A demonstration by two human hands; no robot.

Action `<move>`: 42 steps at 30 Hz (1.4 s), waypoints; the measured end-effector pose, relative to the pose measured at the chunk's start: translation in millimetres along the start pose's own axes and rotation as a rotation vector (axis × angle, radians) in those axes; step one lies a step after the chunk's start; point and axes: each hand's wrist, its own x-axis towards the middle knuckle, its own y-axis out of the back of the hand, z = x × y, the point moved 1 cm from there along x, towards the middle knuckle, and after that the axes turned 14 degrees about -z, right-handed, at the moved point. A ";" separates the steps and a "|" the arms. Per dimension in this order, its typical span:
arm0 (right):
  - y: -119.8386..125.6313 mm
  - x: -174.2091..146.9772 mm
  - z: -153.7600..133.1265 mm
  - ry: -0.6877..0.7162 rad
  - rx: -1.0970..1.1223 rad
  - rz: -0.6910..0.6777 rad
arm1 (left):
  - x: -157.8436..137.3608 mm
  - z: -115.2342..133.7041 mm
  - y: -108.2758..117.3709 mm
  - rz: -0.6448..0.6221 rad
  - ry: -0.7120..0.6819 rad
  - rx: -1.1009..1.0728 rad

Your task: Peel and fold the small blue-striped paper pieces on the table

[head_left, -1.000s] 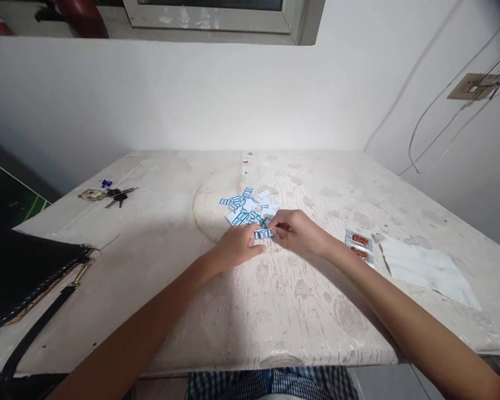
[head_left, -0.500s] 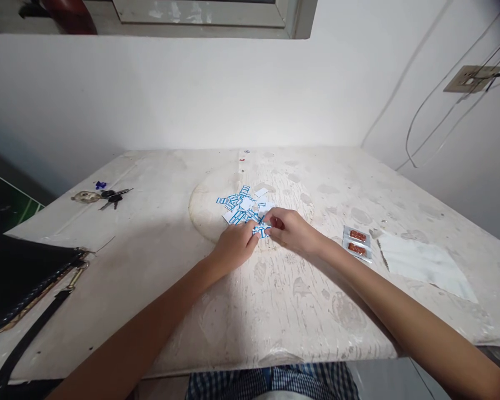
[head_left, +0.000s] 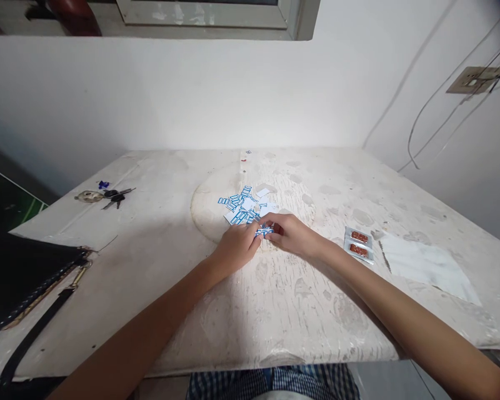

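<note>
Between my hands is a small white paper piece with blue printing (head_left: 265, 231). My left hand (head_left: 238, 244) pinches its left end between thumb and fingers. From the other side, my right hand (head_left: 294, 234) has thumb and forefinger closed on its right end, with the fingertips of both hands close together. Just beyond the hands lies a loose pile of small white paper pieces (head_left: 242, 206), several with blue outlines and some plain white side up. My hands cover the near edge of this pile.
Keys with a fob (head_left: 113, 195) and a small blue item (head_left: 103, 184) lie at the left. A black bag (head_left: 33, 278) with a strap occupies the near left. On the right are a silver two-pocket blister pack (head_left: 359, 244) and a white cloth or paper sheet (head_left: 429, 266).
My right hand has come slightly nearer to my left, its fingertips now at the top of the paper piece. The whole view has shifted a little.
</note>
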 end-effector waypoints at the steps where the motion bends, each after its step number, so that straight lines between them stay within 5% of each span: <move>1: 0.2 0.0 -1.0 -0.010 -0.002 -0.007 | -0.3 0.5 0.3 0.000 0.005 -0.007; 23: 4.5 -3.6 -9.3 0.012 0.038 -0.049 | -0.1 -0.5 3.0 0.037 0.091 -0.300; 30: 33.7 -4.7 19.4 -0.177 -0.091 0.234 | 1.2 -1.4 3.1 0.041 0.035 -0.234; 36: 21.7 -1.2 29.5 0.027 -0.330 0.038 | 2.6 -2.0 1.1 -0.015 0.019 -0.080; 42: 14.9 -0.2 18.7 0.003 -0.401 0.044 | 3.2 -0.5 -0.1 -0.043 0.055 -0.047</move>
